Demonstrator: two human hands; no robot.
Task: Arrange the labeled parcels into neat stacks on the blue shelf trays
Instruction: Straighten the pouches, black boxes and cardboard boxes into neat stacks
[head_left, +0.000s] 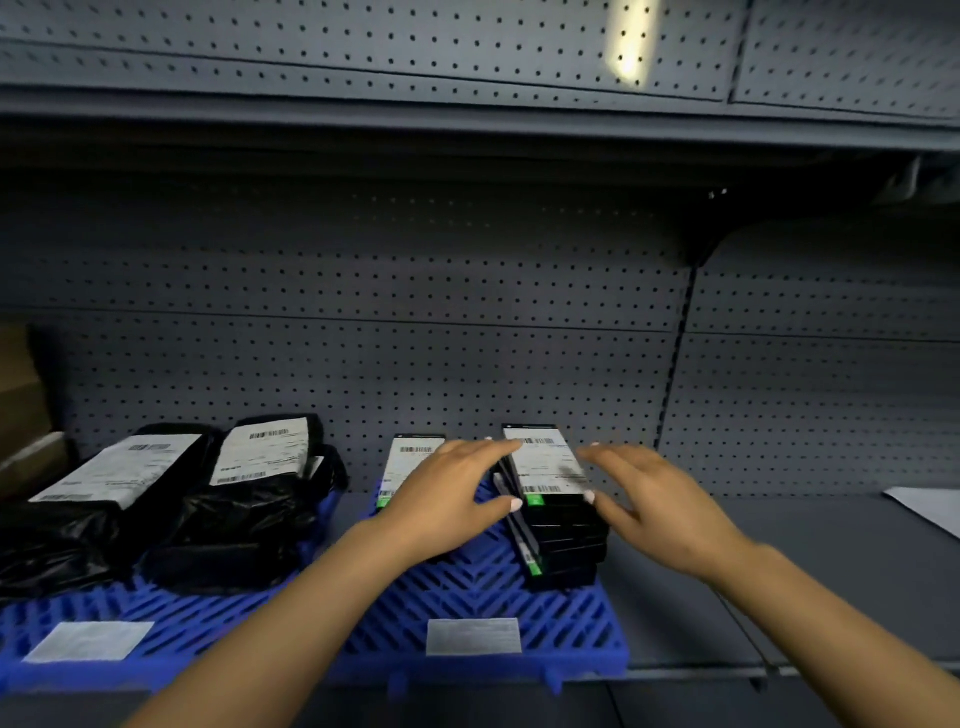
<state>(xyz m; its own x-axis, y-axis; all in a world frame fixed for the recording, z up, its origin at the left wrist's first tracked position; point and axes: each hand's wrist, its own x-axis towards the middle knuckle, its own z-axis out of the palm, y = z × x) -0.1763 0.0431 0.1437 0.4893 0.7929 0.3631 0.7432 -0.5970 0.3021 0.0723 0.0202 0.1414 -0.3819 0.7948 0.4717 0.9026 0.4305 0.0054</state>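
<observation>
Two hands bracket the right stack of parcels (558, 514) on the blue tray (467, 587), likely to square its edges. Left hand (447, 493) and right hand (649, 499) are spread, gripping nothing. Just left of the left hand, another parcel (410, 460) lies on the tray.

Dim, soft-focus, glare overhead, warped edges

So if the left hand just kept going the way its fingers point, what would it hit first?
Most likely the right-hand stack of boxed parcels: the left hand points up and right, its fingertips already at the top label's corner. Depth is unclear.
</observation>
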